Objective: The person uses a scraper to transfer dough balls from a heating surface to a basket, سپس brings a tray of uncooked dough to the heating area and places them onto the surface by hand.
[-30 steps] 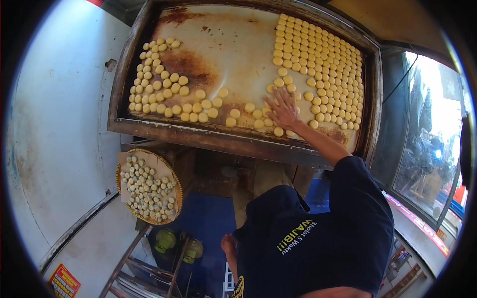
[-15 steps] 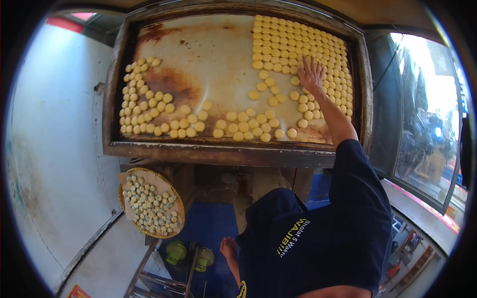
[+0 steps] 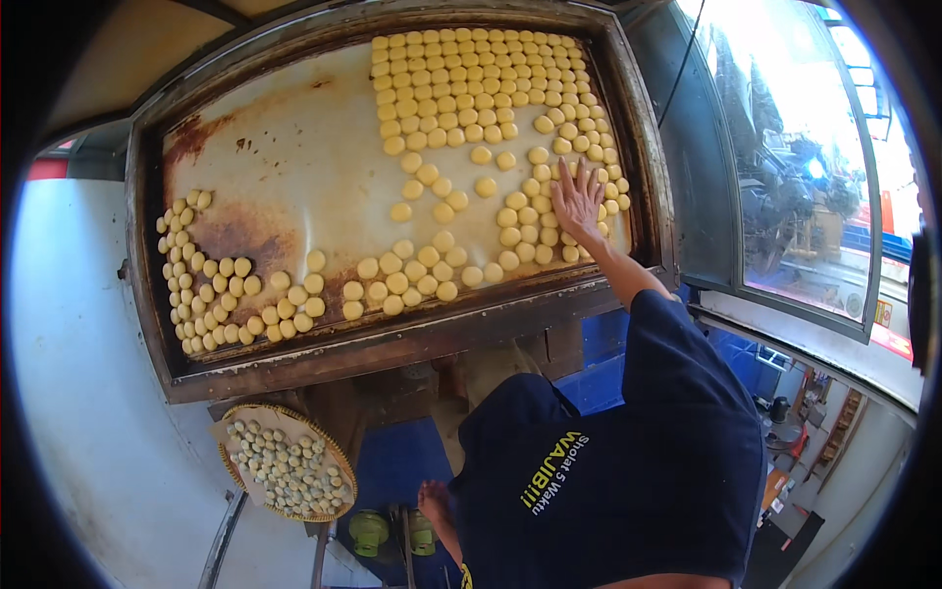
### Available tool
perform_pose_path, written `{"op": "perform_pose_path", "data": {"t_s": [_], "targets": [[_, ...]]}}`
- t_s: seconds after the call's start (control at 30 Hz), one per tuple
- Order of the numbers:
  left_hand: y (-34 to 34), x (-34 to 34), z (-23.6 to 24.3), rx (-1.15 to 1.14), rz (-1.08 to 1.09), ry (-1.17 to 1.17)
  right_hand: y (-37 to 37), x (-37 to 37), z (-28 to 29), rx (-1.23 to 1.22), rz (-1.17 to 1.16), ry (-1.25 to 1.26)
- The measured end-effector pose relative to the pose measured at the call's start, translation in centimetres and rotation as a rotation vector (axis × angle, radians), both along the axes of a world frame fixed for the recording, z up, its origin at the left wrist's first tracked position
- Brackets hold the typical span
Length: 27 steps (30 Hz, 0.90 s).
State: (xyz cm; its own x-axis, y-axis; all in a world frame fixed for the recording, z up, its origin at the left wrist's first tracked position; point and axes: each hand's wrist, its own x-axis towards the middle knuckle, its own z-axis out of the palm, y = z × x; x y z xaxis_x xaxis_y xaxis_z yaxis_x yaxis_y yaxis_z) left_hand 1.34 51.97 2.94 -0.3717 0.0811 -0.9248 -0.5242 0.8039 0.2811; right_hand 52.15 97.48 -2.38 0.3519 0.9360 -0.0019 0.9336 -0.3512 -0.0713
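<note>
My right hand (image 3: 579,202) rests palm down, fingers spread, on a cluster of round yellow buns (image 3: 528,218) at the right side of a wide griddle (image 3: 314,157). Some buns are hidden beneath it. Tight, even rows of buns (image 3: 461,79) fill the far right part. Looser ones lie along the near edge and bunch up at the left (image 3: 211,294). Low at my side hangs my left hand (image 3: 434,499), away from the griddle. It is small and dark here, so I cannot make out how its fingers are set.
A raised dark frame (image 3: 422,344) borders the griddle. Below its left end stands a round woven basket (image 3: 351,473) of smaller pale, dark-marked balls. Green gas cylinders (image 3: 369,532) stand beneath. A wall (image 3: 78,324) is at the left, a glass pane (image 3: 785,167) at the right.
The view has turned and shifted. My right hand has moved from the packed rows toward the griddle's near right side. Several buns at the right part of the rows now sit less evenly.
</note>
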Motion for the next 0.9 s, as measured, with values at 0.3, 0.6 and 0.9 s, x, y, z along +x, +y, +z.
{"op": "perform_pose_path", "data": {"t_s": [0.3,0.6,0.9], "targets": [[3.0,-0.3,0.2,0.014,-0.075,0.015,-2.1,1.3,-0.3,-0.034,-0.155,0.01],[3.7,-1.5,0.8,-0.032,-0.181,0.053,7.5,8.0,0.5,0.152,-0.089,0.051],[4.6,-2.5,0.5,-0.059,-0.134,0.077,4.8,7.7,-1.3,0.093,-0.037,-0.021]]}}
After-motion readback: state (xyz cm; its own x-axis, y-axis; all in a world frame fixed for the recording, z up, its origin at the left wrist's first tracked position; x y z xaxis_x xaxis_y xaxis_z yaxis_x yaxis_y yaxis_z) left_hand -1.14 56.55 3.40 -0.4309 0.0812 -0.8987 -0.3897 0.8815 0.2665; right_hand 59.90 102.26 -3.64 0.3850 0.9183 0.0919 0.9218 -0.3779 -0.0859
